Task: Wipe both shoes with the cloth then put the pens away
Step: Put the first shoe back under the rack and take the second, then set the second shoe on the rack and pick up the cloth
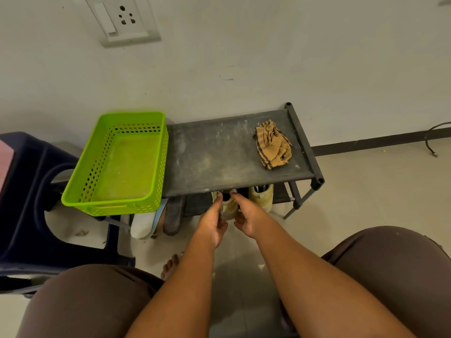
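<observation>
- Left hand [212, 222] and right hand [247, 219] reach in under the front edge of the top shelf [214, 154]; they clasp the pale shoe [229, 209] from either side, forefingers along its upper part and the other fingers curled at its flanks
- Pale shoe stands on the lower tier, its heel end projecting past the shelf's front edge, its toe end hidden beneath
- Second shoe [263, 196] stands just beside it to the right on the same tier, untouched, near the right front post
- Cloth [273, 145] lies crumpled on the top shelf near the right end rail, well apart from both hands
- Green basket [80, 184] occupies the left end of the shelf, its front corner overhanging the edge
- Dusty bare surface runs between basket and cloth
- White slipper [142, 225] and dark sandal [173, 214] lie below the basket, left of the hands
- Blue stool [22, 203] stands close on the left; open floor [366, 191] lies right of the rack
</observation>
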